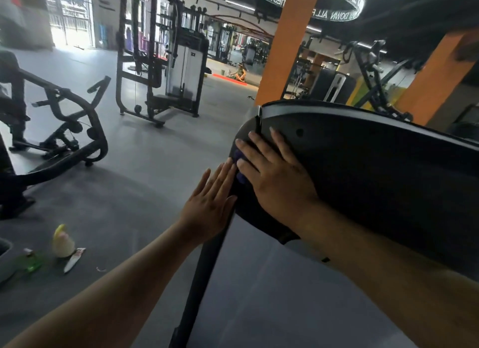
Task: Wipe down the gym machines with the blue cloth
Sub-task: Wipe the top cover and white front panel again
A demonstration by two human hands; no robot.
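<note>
Ring sign above the panel reads "DOWN ALL". Right hand flat, pressing blue cloth on panel's edge; left hand flat alongside; open floor leftward.

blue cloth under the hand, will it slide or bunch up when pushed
The blue cloth looks soft and floppy: it is crumpled small under the right hand, so it would probably bunch without flat pressure. The dark machine panel looks smooth, so it likely slides easily.

Two hands recorded: left hand and right hand, with one blue cloth. Two bottles on the floor: one pale bottle, one green bottle. One seated person far off.
</note>
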